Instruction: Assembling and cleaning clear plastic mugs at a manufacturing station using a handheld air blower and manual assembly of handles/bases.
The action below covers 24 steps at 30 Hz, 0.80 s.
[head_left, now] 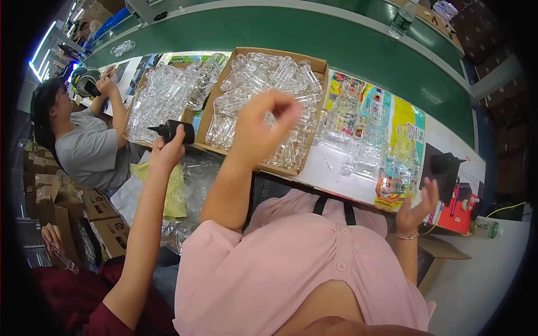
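Observation:
My left hand [263,131] hovers over a cardboard box [324,84] heaped with clear plastic tube-like pieces [252,78]. Its fingers curl toward the thumb, but motion smears the tips, and whether anything is between them does not show. At the right, my right hand [417,210] is raised near the table's front edge, fingers apart and nothing in them. It is beside a group of clear pieces [404,154] standing on the colourful printed table cover. More clear pieces [347,106] stand and lie between that group and the box.
A co-worker's hand [168,147] holds a black nozzle bottle [178,132] at my left, before a second heap of clear pieces [162,92]. Another person [89,140] sits farther left. A black bottle [446,164] and a red sheet [460,210] are at the right. A water bottle [402,21] stands behind.

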### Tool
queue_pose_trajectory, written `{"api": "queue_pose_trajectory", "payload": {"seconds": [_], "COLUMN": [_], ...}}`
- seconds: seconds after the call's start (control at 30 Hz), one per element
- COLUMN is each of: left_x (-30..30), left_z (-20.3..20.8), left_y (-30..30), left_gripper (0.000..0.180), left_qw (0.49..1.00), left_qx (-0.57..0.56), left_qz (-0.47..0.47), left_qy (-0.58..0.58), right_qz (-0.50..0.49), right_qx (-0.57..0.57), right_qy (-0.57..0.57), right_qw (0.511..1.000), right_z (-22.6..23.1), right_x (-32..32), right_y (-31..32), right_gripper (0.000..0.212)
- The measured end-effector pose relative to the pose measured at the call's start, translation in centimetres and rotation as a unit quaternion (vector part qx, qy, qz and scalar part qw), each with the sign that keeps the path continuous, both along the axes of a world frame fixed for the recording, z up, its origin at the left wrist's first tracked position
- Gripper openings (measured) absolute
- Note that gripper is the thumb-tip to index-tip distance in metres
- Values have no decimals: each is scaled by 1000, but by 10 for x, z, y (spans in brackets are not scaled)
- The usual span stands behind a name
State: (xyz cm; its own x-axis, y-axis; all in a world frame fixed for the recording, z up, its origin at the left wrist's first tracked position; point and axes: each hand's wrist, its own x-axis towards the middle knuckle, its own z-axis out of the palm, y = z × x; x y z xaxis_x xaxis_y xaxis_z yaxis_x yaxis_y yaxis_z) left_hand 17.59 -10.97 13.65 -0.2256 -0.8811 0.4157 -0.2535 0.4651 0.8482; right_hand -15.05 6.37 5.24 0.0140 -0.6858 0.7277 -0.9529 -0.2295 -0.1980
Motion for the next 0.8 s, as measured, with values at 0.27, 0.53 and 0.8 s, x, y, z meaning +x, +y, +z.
{"api": "queue_pose_trajectory", "payload": {"seconds": [0.27, 0.53, 0.8], "left_x": [-8, -14, -47], "left_z": [-53, -42, 16], "left_y": [-117, -97, 5], "left_gripper": [26, 31, 50], "left_qw": [858, 930, 980], "left_qx": [7, -22, 135], "left_qz": [130, 157, -64], "left_qy": [-496, -332, 132], "right_qz": [-76, -194, -191], "right_qx": [-41, 2, 9], "right_qy": [-38, -96, -307], "right_qw": [996, 976, 932], "right_z": [14, 7, -26], "right_x": [-34, -64, -99], "right_y": [5, 9, -11], "right_gripper": [39, 38, 58]}}
